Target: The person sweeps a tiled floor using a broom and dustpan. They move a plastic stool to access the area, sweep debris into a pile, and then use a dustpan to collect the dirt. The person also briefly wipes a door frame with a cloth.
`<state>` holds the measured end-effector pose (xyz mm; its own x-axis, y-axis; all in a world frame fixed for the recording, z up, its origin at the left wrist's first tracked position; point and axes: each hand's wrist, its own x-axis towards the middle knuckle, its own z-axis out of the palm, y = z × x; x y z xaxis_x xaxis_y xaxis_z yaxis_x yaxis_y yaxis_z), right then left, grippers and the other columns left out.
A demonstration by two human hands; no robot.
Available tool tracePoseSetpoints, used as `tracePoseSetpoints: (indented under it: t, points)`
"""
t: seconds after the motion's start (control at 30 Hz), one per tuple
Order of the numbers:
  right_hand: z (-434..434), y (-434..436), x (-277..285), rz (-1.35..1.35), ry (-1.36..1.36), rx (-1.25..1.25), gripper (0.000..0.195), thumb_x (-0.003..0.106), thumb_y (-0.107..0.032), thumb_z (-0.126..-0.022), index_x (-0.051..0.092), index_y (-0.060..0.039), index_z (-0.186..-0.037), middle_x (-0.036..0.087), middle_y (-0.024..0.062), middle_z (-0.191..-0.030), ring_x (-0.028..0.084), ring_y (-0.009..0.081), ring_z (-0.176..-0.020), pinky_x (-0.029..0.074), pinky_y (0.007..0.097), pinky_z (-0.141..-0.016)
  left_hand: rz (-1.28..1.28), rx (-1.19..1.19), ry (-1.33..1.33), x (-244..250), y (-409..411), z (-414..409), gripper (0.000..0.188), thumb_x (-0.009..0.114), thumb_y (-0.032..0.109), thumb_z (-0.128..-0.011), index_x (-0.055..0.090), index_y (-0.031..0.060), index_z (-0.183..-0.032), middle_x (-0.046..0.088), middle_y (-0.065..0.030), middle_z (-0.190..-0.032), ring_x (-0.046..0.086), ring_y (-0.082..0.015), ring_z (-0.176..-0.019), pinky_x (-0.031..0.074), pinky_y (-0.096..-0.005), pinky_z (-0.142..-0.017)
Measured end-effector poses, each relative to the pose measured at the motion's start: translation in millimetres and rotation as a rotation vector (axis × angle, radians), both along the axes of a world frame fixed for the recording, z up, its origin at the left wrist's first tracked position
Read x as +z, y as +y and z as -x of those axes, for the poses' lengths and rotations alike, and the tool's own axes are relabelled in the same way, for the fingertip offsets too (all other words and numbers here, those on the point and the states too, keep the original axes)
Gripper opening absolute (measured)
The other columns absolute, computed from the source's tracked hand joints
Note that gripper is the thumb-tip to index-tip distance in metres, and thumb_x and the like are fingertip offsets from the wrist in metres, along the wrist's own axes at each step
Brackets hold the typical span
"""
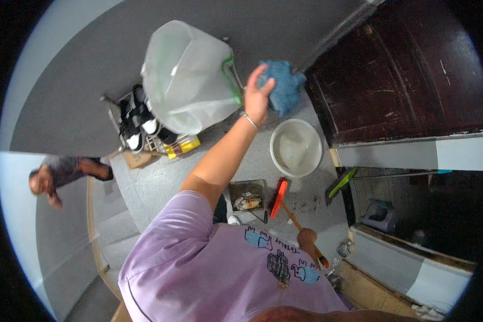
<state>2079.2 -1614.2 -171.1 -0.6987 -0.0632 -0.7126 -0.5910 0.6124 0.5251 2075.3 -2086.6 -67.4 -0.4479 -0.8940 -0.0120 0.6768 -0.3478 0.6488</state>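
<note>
My left hand (258, 98) reaches far forward, gripping a bunched blue cloth (285, 86). Below the cloth stands a round whitish plastic basin (277, 161) on the floor. Close to my body, my right hand (307, 239) is wrapped around the wooden handle of a broom (292, 217). The broom's orange head (279, 199) rests on the floor among dark dirt. Just left of it lies a dustpan (257, 184) with scraps and rubbish inside, near my shoe (234, 220).
A large translucent bin (209, 76) leans over a metal shoe rack (155, 144) with black-and-white sneakers (135, 141) and a yellow box (183, 147). Another person (64, 175) is at the left. A dark scuffed door (398, 76) and a green broom (342, 186) at a doorway are on the right.
</note>
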Motion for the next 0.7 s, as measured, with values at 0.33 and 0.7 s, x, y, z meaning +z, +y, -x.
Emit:
tracePoseSetpoints:
  t: [0.33,0.7]
  points:
    - [-17.7,-10.6,-25.2,0.029,-0.007,-0.144,0.030,0.038,-0.026,-0.084,0.059,-0.0058,-0.091,0.060,0.0097,-0.085,0.059,0.0232,-0.079,0.048,0.0324,-0.064,0.457,0.245,-1.508,-163.0,-54.0,18.9,0.059,0.066,0.017,-0.062,0.045,0.0115,-0.116,0.041,-0.0198,-0.109,0.043,-0.0338,-0.100,0.035,-0.0350,-0.088]
    - [-42.4,29.7,-20.8,0.205,0.074,-0.505,0.024,0.042,-0.021,-0.080,0.055,-0.0134,-0.099,0.060,0.0085,-0.088,0.058,0.0259,-0.082,0.048,0.0372,-0.067,0.851,-0.070,-1.585,-138.1,-75.6,37.0,0.044,0.051,0.012,-0.067,0.051,0.0138,-0.110,0.056,-0.0193,-0.094,0.056,-0.0328,-0.082,0.045,-0.0385,-0.071]
